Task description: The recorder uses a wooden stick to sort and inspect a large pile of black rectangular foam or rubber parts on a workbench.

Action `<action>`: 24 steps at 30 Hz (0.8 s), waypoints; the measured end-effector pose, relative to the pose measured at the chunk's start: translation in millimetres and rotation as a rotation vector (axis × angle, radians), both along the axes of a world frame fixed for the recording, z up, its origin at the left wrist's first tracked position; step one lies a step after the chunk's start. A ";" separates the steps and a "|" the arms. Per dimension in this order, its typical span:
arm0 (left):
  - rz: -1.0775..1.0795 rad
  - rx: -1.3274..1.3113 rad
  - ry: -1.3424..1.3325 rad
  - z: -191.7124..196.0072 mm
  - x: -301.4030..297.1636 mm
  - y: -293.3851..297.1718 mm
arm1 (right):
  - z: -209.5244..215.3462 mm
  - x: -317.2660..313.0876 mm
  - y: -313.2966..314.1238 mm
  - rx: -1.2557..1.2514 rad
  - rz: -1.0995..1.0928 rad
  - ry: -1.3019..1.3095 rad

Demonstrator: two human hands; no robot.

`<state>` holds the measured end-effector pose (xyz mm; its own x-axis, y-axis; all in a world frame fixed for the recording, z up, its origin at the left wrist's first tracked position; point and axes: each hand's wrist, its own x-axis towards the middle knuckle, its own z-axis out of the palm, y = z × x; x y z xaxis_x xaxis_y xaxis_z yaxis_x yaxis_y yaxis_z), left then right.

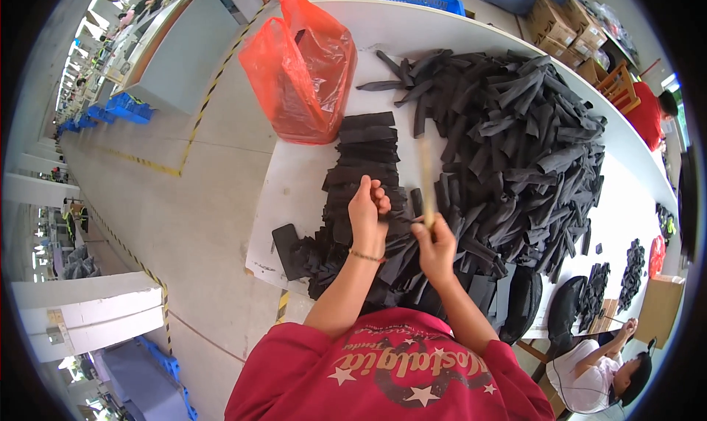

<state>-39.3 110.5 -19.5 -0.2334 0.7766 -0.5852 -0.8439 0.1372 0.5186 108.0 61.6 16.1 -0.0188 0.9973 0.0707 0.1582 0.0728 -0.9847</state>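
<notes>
Long and white, the worktable [294,193] runs from the centre of the frame toward the upper right, heaped with flat black fabric strips [515,134]. At upper centre an orange plastic bag [302,71] slumps on the table's near end. Just below the middle, the left hand [366,216] is curled shut on a black fabric piece [394,218] above a neat stack of black pieces [364,156] — the right hand [434,246] beside it pinches a thin wooden stick [426,182], held upright. At lower right, another person in white [596,373] sits working.
</notes>
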 end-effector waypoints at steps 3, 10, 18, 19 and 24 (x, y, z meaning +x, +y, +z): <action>-0.424 0.320 0.612 26.2 1.4 -8.6 | 2.6 19.2 14.5 -0.226 0.021 0.139; -1.021 0.310 0.471 25.8 13.7 -13.1 | 16.7 16.3 76.2 0.017 -0.131 -0.125; -0.792 0.206 0.404 35.0 16.4 -15.4 | 37.8 -0.7 220.2 0.181 -0.497 0.116; -0.790 0.202 0.406 23.7 7.6 -8.4 | 55.4 9.3 251.4 0.026 -0.478 0.256; -0.524 0.335 1.213 -2.0 -40.5 95.0 | 35.0 37.5 331.1 0.140 -0.379 -0.085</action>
<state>-79.8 205.4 -21.6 -0.0978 0.9952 0.0071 0.2740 0.0200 0.9615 145.5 392.8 51.1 0.3365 0.9155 0.2207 0.2798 0.1265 -0.9517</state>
